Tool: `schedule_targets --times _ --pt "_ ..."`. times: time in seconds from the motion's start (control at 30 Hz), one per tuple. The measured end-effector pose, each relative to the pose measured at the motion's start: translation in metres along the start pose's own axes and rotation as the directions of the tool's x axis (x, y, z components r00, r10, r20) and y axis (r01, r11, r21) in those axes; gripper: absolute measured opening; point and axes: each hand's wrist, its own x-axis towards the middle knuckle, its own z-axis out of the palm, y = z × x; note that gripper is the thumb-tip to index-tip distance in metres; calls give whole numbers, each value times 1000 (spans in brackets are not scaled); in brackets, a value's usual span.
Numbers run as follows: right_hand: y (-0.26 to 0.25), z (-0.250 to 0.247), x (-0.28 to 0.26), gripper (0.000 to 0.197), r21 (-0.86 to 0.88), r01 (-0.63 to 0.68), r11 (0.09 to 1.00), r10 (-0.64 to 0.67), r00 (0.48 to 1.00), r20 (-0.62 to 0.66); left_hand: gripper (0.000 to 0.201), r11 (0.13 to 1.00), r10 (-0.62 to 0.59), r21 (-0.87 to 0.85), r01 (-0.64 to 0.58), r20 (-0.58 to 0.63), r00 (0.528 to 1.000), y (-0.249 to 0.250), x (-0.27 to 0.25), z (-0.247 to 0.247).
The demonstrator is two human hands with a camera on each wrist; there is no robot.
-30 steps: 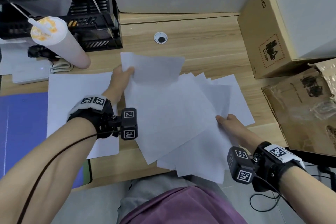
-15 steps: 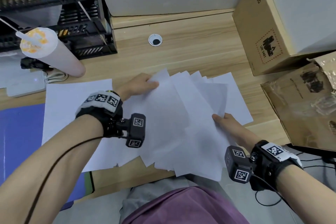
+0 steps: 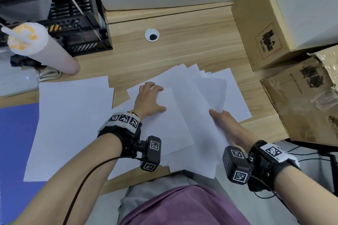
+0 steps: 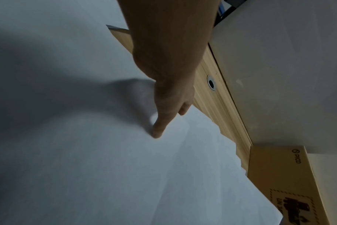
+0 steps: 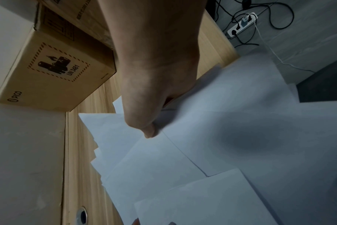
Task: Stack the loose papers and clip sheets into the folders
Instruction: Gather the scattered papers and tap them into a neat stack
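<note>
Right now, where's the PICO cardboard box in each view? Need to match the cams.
Head: PICO cardboard box upper right, at the desk's back edge.
Left wrist: lower right corner, partly cut off.
Right wrist: upper left, UN 3481 label facing the camera.
Shared landmark: the round cable grommet in the desk.

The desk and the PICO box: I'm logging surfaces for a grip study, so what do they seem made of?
Desk: pale wood-grain top, matte; straight printed-looking streaks suggest laminate, though it could be real wood. PICO box: plain brown cardboard, matte, with folded edges and black printing.
</note>
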Motion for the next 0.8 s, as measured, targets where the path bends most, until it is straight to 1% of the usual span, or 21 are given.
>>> schedule_targets --times 0.07,0.13,0.2,0.27,0.33,0.37,0.43,0.47,0.53,0.6,0.63,0.7,0.73,0.8 --pt "2 0 1 18 26 -5 1000 5 1000 -3 85 997 17 77 -15 -14 1000 0 -2 4" --pt "2 0 1 18 31 -8 999 8 1000 -6 90 988 8 154 -5 -22 1000 0 -3 6" --pt "3 0 1 19 22 -13 1000 13 1000 -5 91 978 -10 209 14 -21 1000 2 -3 7" --pt "4 0 1 21 10 -19 1000 20 1000 -1 88 970 -32 240 36 -19 999 4 -3 7" --pt "3 -1 0 23 9 -26 1000 26 1000 4 79 978 -58 202 58 -4 998 4 -2 5" --pt "3 -1 0 25 6 -28 1000 28 1000 8 74 987 -62 149 60 7 998 4 -2 3" --pt "4 -3 0 28 -5 -32 999 32 999 4 61 999 -36 33 35 24 999 3 -1 0" --pt "5 -4 0 30 -6 -32 999 32 999 -6 57 1000 -9 3 9 33 999 3 -1 -3" --pt "8 -7 2 33 3 -42 999 42 999 -18 55 999 33 -37 -31 67 997 3 -1 -12" --pt "11 -8 2 37 13 -53 999 53 999 -7 56 998 31 -61 -25 91 995 3 -1 -23" --pt "13 -9 3 39 10 -67 998 67 998 -5 50 997 36 -77 -30 75 997 3 1 -28" --pt "13 -10 6 44 24 -88 996 88 996 -21 27 994 31 -106 -32 -9 999 2 6 -39" --pt "12 -10 6 45 29 -86 996 87 996 -31 27 992 28 -124 -33 -44 999 1 9 -42" --pt "4 -5 3 44 -8 -61 998 61 998 -27 36 987 2 -160 -19 -103 995 1 1 -56"
